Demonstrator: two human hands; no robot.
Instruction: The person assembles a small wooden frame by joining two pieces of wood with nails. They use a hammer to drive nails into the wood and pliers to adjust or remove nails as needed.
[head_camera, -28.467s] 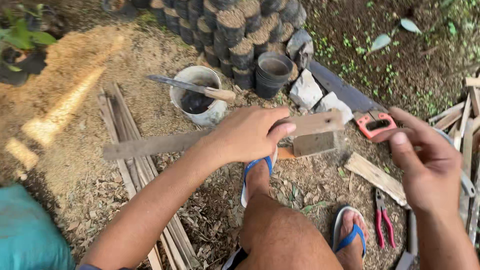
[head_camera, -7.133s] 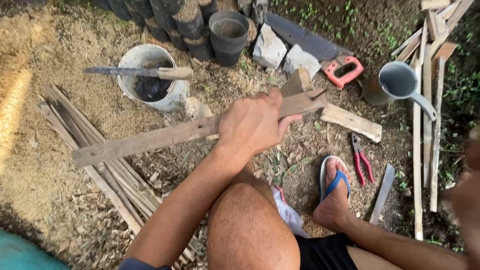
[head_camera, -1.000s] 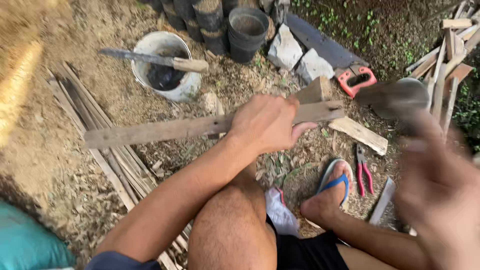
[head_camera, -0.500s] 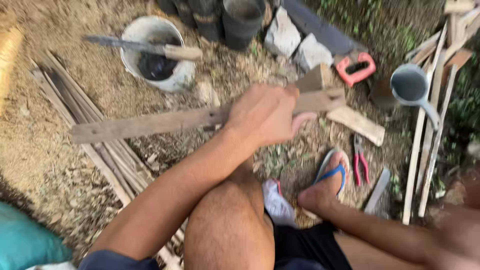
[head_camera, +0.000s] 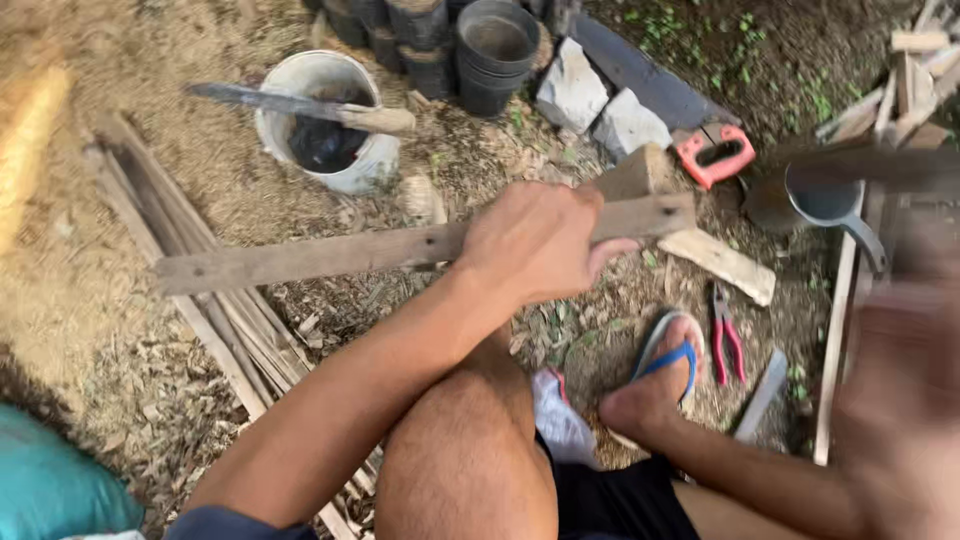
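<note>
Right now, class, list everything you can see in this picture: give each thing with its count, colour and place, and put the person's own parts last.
wooden slat: one, grey-brown, held level across the middle.
white bucket: one, upper left, dark contents.
long knife: one, wooden handle, lying across the bucket.
black pots: several, stacked, top centre.
grey stones: two, top centre right.
handsaw: one, red handle, upper right.
grey scoop: one, right.
pliers: one, red handles, beside the foot.
thin strips: a bundle, brown, on the ground, left.
blue sandal: one, on the foot.
left hand: gripping the slat.
right hand: blurred, lower right, grip unclear.
</note>
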